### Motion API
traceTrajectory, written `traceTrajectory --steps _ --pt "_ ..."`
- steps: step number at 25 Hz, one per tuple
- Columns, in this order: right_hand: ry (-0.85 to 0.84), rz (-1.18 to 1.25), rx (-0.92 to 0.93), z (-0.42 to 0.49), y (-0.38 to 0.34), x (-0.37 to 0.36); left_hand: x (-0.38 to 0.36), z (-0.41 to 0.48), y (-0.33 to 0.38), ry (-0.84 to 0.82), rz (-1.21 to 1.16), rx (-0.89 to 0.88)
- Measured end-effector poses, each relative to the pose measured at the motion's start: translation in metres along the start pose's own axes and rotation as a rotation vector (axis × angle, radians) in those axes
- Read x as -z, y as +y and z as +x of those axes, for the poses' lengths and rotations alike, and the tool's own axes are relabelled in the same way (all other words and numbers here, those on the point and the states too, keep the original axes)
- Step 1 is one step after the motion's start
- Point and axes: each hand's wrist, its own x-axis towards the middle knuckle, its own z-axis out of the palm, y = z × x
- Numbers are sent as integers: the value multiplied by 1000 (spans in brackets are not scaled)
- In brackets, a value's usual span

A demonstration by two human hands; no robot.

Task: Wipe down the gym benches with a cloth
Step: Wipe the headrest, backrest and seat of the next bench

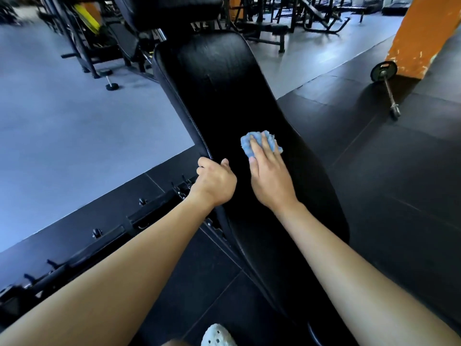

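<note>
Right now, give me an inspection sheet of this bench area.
Surface: black bench pad, long and glossy, scuffed near its far end.
Job's things: blue cloth bunched on the pad, mid-length.
Clutter: barbell on the dark floor mat, right; small dumbbell on the grey floor, left.
Hands: left hand grips the pad's left edge; right hand presses the cloth with flat fingers.
Cables: nothing seen.
Surroundings: orange pillar; more benches beyond.

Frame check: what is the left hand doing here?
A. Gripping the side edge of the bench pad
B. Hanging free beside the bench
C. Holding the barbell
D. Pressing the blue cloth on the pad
A: the left hand grips the left edge of the bench pad, thumb on top, while the right hand presses the blue cloth onto the pad.
</note>
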Motion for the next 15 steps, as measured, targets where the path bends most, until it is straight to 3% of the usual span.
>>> traceTrajectory --steps 2,3,6,8,12,15 --pt "-40 -14 -97 12 18 1 -2 -2 -15 117 416 -128" --pt "-16 2 -186 25 26 3 -5 -5 -18 159 477 -140" --pt "22 36 -339 31 16 2 -4 -13 -1 314 92 61" --pt "71 44 -281 -2 1 -5 -3 -17 6 355 73 123" --pt "-22 6 -111 -50 23 8 7 -38 16 323 447 133" --pt "-175 94 -321 -11 53 22 18 -45 25 248 710 94"
